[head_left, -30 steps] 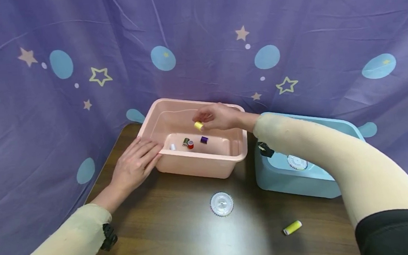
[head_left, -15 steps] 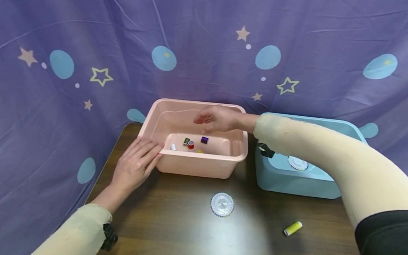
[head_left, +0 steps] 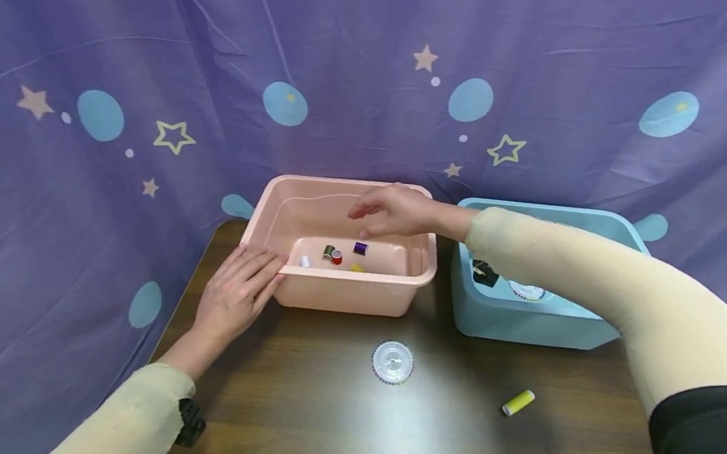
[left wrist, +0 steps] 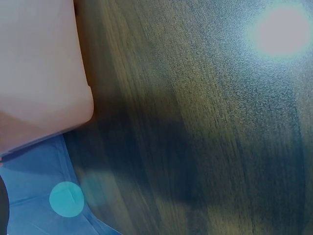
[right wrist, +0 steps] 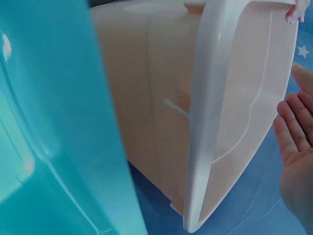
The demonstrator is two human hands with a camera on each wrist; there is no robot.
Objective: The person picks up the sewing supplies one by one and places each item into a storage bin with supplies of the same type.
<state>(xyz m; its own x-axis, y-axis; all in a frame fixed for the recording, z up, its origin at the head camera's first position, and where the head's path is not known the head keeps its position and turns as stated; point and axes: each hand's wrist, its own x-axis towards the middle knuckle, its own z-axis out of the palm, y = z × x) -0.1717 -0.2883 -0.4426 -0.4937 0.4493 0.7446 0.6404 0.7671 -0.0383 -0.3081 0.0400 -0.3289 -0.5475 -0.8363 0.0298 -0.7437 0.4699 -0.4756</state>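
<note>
A pink plastic tub stands at the back of the table. On its floor lie several small thread spools: a white one, a green one, a red one, a purple one and a yellow one, mostly hidden by the front rim. My left hand rests on the tub's front left corner, its fingers laid out over the rim. Above the tub's right half hovers my right hand, fingers loosely extended and holding nothing; the right wrist view shows its bare palm.
To the right is a blue tub with a pin wheel inside, partly behind the right forearm. Another pin wheel and a long yellow thread spool lie on the wooden table. A purple curtain hangs close behind.
A second ago my right hand pinched the small yellow spool; it has let go, and the spool lies in the pink tub. That hand has barely shifted since; the left has stayed put.
</note>
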